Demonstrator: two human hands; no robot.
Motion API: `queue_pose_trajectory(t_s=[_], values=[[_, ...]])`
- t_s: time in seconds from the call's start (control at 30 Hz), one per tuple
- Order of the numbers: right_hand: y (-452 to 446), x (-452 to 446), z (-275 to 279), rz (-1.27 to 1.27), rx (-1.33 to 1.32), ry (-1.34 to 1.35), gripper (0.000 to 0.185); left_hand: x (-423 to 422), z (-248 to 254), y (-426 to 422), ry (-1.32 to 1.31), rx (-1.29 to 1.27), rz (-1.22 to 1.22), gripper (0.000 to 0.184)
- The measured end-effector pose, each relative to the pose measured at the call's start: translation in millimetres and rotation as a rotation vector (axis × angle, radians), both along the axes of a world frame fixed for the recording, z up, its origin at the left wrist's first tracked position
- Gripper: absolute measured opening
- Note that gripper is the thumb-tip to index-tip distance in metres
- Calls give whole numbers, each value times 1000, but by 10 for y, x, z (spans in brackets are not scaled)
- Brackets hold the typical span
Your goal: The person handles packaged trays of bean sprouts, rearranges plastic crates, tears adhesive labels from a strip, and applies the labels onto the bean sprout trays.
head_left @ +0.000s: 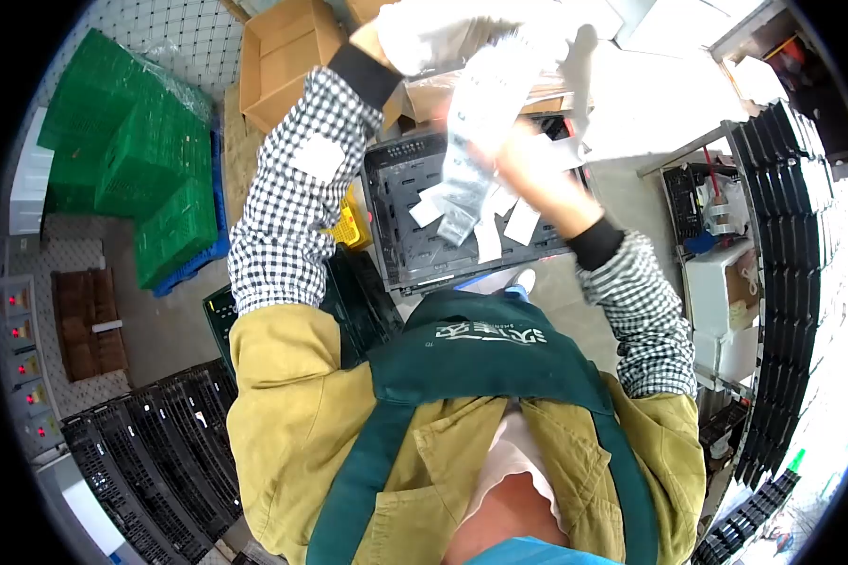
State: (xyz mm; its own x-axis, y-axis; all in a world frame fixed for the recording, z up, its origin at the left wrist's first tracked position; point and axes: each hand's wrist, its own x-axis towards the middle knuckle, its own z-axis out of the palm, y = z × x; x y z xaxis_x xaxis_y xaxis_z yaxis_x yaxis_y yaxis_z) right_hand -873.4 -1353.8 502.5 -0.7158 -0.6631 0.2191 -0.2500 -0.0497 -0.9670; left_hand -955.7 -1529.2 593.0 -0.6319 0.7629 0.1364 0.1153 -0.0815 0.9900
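Beside a crumpled clear plastic bag (490, 104), my right hand (532, 174) is smeared by motion, so its grip does not show. My left hand (375, 42) reaches to a white bag-like thing (433, 33) at the top, where its fingers are hidden. The plastic hangs down into a black crate (396, 235), its lower end among several white slips (523, 221). Whether either hand grips the plastic cannot be made out.
A cardboard box (287, 61) stands at upper left, near green crates (151, 151) on a blue pallet (193, 259). A yellow basket (351, 226) sits left of the black crate. On the right is a shelf with a white foam box (721, 287) beside stacked black trays (791, 282).
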Motion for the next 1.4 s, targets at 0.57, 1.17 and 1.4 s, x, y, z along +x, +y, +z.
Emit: queue_pose_trajectory(t_s=[0.57,1.17,1.4], values=[[-4,25,-76,-235,101,-2,45,-79,-82,24,-263,168,21,42],[431,-499,552,-305,-721,-487,45,-235,-1082,-404,362,-651,-23,42],[-198,466,25,63,-86,275,35,278,11,5,-135,25,123,41]])
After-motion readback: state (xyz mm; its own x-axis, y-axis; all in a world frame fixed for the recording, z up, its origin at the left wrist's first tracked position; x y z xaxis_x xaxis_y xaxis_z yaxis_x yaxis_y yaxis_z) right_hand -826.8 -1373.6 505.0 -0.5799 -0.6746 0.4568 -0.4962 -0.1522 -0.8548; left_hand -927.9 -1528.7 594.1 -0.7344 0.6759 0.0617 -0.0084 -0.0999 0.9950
